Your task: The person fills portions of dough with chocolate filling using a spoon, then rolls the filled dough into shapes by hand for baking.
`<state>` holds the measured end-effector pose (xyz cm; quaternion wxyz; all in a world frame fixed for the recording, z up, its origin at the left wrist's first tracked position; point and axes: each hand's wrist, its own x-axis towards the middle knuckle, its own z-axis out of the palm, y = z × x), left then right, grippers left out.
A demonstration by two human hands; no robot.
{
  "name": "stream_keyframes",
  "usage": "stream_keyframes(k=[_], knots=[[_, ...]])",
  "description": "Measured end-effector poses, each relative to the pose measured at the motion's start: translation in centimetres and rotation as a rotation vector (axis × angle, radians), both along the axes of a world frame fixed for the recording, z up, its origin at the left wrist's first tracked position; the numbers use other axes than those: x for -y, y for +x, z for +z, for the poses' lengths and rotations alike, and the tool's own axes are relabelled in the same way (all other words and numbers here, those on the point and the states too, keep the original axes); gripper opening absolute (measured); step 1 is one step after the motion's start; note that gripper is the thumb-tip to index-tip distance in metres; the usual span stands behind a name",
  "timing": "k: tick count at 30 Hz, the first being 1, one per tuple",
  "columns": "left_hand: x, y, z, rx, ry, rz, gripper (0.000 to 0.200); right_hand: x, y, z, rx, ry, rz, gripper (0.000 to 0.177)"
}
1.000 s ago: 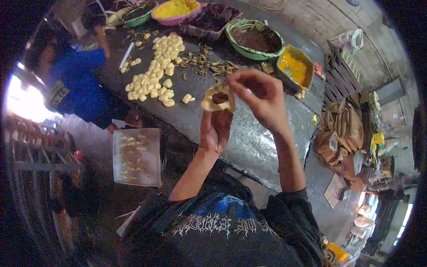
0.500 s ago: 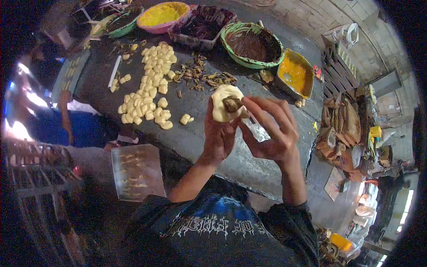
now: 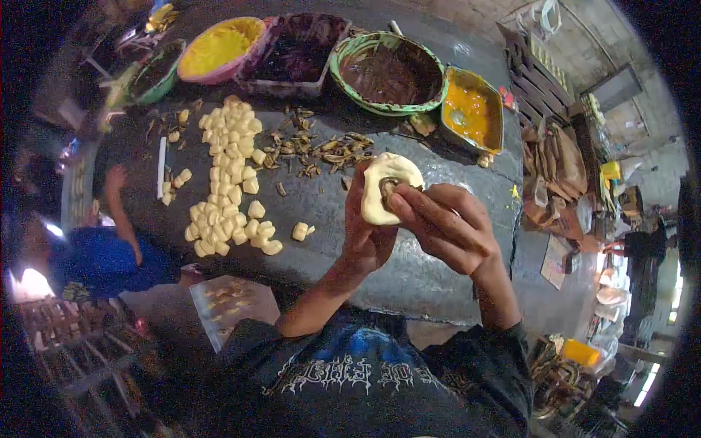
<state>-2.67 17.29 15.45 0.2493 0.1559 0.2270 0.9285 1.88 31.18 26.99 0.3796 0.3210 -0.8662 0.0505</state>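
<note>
My left hand (image 3: 367,232) holds a flattened pale piece of dough (image 3: 378,175) from below and behind. A brown piece of filling (image 3: 389,187) lies in the middle of the dough. The fingertips of my right hand (image 3: 454,225) press on that brown piece and the dough's right side. Left of my hands a long pile of pale dough lumps (image 3: 228,168) covers part of the dark table. Brown strips (image 3: 343,151) are scattered beyond the dough I hold.
Along the far side stand a green bowl of brown paste (image 3: 391,73), an orange-filled container (image 3: 473,109), a dark-filled tray (image 3: 288,55) and a pink bowl of yellow filling (image 3: 221,50). A person in blue (image 3: 109,259) is at the left; a metal tray (image 3: 234,303) sits lower left.
My right fingers have moved from the edge of the brown piece onto it, pressing it into the dough. The view has shifted, and the person at the left has moved.
</note>
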Motion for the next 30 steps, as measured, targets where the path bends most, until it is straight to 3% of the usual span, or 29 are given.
stream_keyframes(k=[3, 6, 8, 13, 17, 18, 22, 25, 30], knots=[[-1.0, 0.7, -1.8, 0.003, 0.162, -0.086, 0.087, 0.0, 1.6, 1.2, 0.103, -0.074, -0.056, 0.039], [-1.0, 0.7, 0.9, -0.065, 0.191, -0.144, 0.089, -0.2, 2.4, 2.1, 0.12, -0.315, -0.093, 0.034], [-0.4, 1.8, 6.6, -0.106, 0.112, -0.074, 0.089, 0.2, 3.2, 2.7, 0.136, -0.439, -0.15, 0.029], [-2.2, 3.2, 7.2, -0.489, -0.214, 0.266, 0.066, -0.4, 6.7, 3.2, 0.121, -0.66, -0.23, 0.03], [-1.8, 6.8, 8.3, -0.23, -0.091, 0.11, 0.063, -0.5, 9.9, 2.9, 0.29, -1.038, -0.167, 0.031], [-1.7, 7.6, 8.0, -0.292, -0.09, 0.125, 0.062, -0.7, 10.6, 2.7, 0.325, -1.07, -0.146, 0.029], [-1.5, 9.7, 7.2, -0.396, -0.075, 0.125, 0.057, -1.6, 13.4, 2.4, 0.251, -0.648, -0.179, 0.022], [-0.8, 11.3, 7.0, -0.455, -0.216, 0.192, 0.059, -1.1, 14.7, 1.7, 0.247, -0.672, -0.095, 0.027], [-0.6, 13.1, 6.0, -0.377, -0.105, 0.321, 0.057, 0.0, 16.6, 0.9, 0.125, -0.527, -0.104, 0.038]])
